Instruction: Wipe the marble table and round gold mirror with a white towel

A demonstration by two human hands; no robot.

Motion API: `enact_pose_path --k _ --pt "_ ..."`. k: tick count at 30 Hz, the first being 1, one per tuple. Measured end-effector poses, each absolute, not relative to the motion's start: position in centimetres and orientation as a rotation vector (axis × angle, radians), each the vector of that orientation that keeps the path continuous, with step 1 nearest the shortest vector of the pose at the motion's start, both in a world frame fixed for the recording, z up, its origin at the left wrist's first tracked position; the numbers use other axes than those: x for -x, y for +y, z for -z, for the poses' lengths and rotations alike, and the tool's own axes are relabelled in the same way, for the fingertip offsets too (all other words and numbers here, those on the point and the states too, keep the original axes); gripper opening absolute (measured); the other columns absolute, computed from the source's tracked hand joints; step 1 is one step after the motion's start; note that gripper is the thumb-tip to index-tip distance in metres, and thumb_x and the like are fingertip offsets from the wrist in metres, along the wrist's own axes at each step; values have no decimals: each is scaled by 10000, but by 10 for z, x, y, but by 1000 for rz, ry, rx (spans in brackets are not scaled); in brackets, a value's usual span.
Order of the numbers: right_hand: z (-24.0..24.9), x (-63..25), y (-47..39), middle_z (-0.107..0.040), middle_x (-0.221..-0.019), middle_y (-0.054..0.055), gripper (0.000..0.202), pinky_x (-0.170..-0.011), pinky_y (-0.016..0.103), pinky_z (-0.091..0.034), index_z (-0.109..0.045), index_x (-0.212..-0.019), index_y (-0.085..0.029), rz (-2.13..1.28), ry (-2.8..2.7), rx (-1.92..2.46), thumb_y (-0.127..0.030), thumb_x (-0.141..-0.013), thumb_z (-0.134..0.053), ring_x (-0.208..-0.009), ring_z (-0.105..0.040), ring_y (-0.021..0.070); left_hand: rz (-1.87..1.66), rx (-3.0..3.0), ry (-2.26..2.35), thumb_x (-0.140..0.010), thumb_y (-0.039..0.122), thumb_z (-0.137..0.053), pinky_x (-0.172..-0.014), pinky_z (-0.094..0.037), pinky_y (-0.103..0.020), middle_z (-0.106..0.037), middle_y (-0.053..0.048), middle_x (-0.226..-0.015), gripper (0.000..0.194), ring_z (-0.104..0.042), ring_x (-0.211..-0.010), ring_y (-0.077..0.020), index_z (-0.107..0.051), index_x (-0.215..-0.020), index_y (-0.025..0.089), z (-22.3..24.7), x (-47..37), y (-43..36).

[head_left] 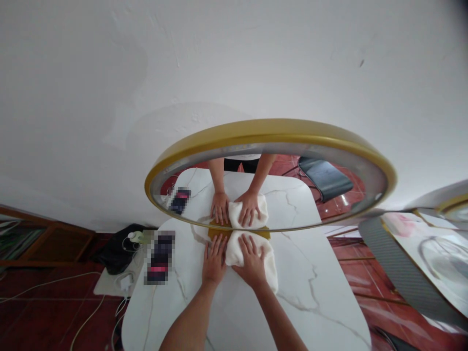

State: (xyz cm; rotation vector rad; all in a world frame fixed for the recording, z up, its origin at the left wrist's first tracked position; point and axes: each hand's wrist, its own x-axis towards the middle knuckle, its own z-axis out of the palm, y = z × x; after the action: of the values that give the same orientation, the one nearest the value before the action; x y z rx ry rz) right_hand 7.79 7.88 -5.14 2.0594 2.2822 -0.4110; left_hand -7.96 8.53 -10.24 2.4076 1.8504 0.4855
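Note:
A folded white cloth point(269, 265) lies on the white marble-patterned table point(303, 287), close to the base of a gold-framed mirror point(270, 127). My right hand point(251, 258) rests flat on the cloth with its fingers spread. Just left of the cloth, my left hand point(215, 258) lies with fingers stretched out, its fingertips at the mirror's gold stand point(215, 232). Nothing shows in its grasp. Both hands and the cloth appear again as reflections in the mirror.
A blurred-out dark rectangular item point(160, 258) lies at the table's left side. Beyond that edge are a black bag point(119, 248), cables and a white adapter point(126, 282) on a low surface. Another marble-look surface point(431, 253) stands at the right. A white wall rises behind.

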Motion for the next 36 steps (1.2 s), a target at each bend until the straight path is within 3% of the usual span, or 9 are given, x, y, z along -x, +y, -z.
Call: enact_pose_path --k 6,13,23,27,36 --pt "49 -96 74 -94 -1524 -55 745 -1031 616 -75 -111 -1415 -427 423 2314 -2038 -306 -794 -505 -1392 -25 243 -477 -2408 1841 -847 142 -407 -1117 -191 -459 -284 -22 -1488 628 -246 -1365 -223 -219 -1436 250 101 81 85" --pt "55 -144 57 -137 -1516 -70 641 -1030 588 -163 -164 -1410 -420 276 2046 -2333 -328 -839 -442 -1391 -47 238 -513 -2377 1882 -846 95 -377 -1116 -213 -453 -307 -12 -1478 635 -253 -1363 -204 -217 -1433 275 97 78 85" --pt "54 -76 79 -107 -1520 -63 686 -1020 649 -66 -131 -1410 -436 445 2344 -2067 -388 -823 -482 -1390 -17 284 -509 -2439 1800 -811 135 -446 -1127 -174 -454 -285 -45 -1487 662 -251 -1363 -235 -238 -1435 206 104 82 85" --pt "56 -89 73 -104 -1520 -58 683 -1037 632 -37 -141 -1414 -422 361 2366 -2030 -354 -828 -485 -1392 -9 271 -487 -2434 1841 -830 120 -411 -1121 -188 -456 -294 -30 -1483 642 -258 -1361 -222 -230 -1435 236 103 81 86" --pt "63 -155 53 -141 -1519 -31 613 -1049 587 -142 -172 -1428 -350 173 2088 -2268 -275 -864 -402 -1394 -32 237 -517 -2377 1876 -840 91 -384 -1115 -223 -453 -309 -13 -1477 656 -254 -1363 -212 -195 -1439 280 95 77 85"
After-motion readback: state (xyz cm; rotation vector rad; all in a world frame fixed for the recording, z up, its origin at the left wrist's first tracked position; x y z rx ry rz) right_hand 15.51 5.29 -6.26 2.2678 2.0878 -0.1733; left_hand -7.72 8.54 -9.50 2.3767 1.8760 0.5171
